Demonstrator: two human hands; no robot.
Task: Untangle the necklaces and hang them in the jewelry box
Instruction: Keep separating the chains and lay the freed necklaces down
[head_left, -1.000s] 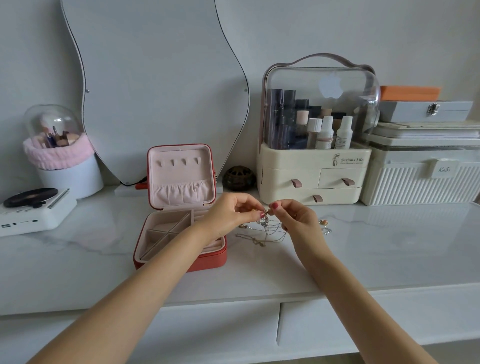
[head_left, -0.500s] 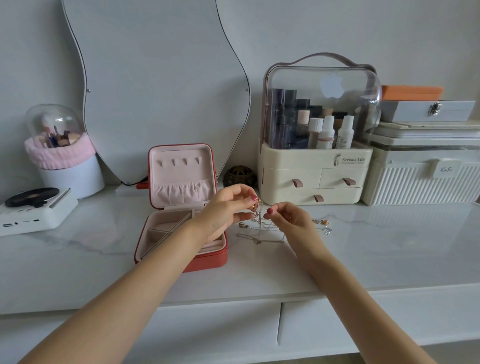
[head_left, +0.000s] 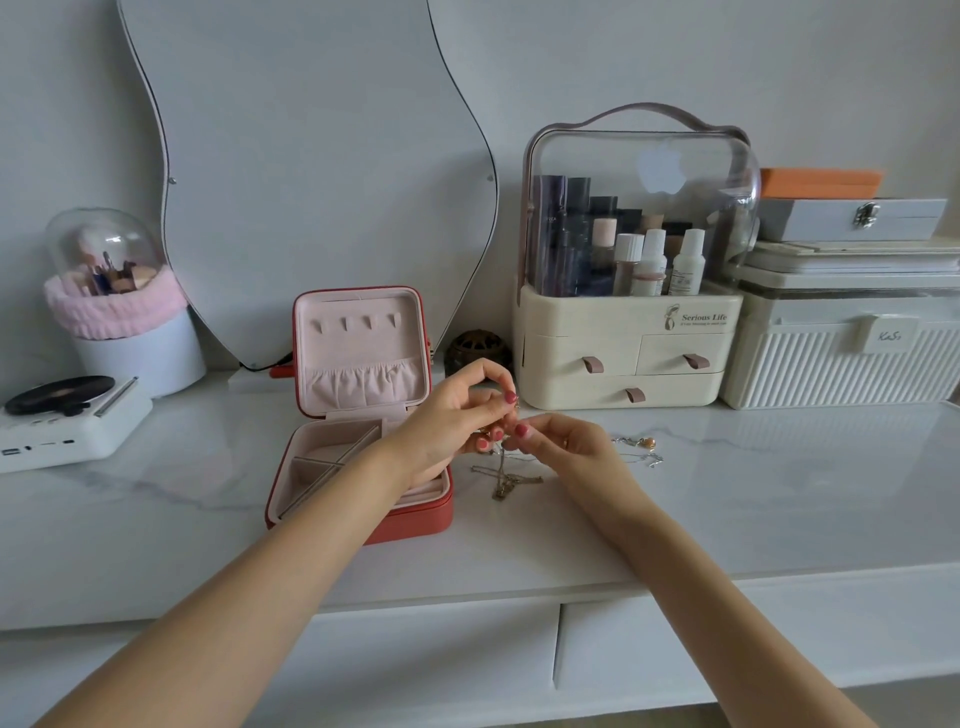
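Note:
A red jewelry box (head_left: 415, 522) with a pink lining stands open on the marble top; small hooks (head_left: 356, 323) line its raised lid. Just right of the box, my left hand (head_left: 457, 415) and my right hand (head_left: 563, 449) meet, both pinching thin chains of the tangled necklaces (head_left: 504, 480). The chains hang from my fingertips down to a small heap on the counter. Another necklace with a gold pendant (head_left: 641, 446) lies loose to the right of my right hand.
A cream cosmetics organiser (head_left: 623, 358) with a clear dome stands behind my hands. White storage boxes (head_left: 841, 358) stand at the right, a wavy mirror (head_left: 311, 171) leans on the wall, a brush holder (head_left: 124, 322) and a small record player (head_left: 57, 421) sit at the left.
My left hand has lifted its end of the chains slightly and shifted right. My right hand has drawn in close to it, and the chain heap has gathered beneath my fingers.

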